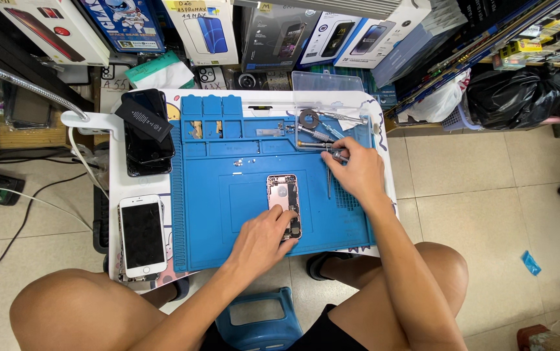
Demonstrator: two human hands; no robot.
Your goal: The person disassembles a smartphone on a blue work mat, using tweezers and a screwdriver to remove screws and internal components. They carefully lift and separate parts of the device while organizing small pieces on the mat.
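Opened phone pinned flat on the blue mat while the other hand goes among the tools.

A white phone (142, 235) lies face up by the table's left edge, dark phones with a loose battery (144, 130) stacked beyond it, out of the way. The left hand (261, 239) presses fingers on the opened phone shell (284, 203) at the middle of the blue work mat (208, 221), seemingly to steady it. The right hand (352, 170) pinches a small screwdriver (333, 154) beside tweezers (329, 181). The mat's top compartments hold small parts; tiny screws (246, 162) sit loose below them.
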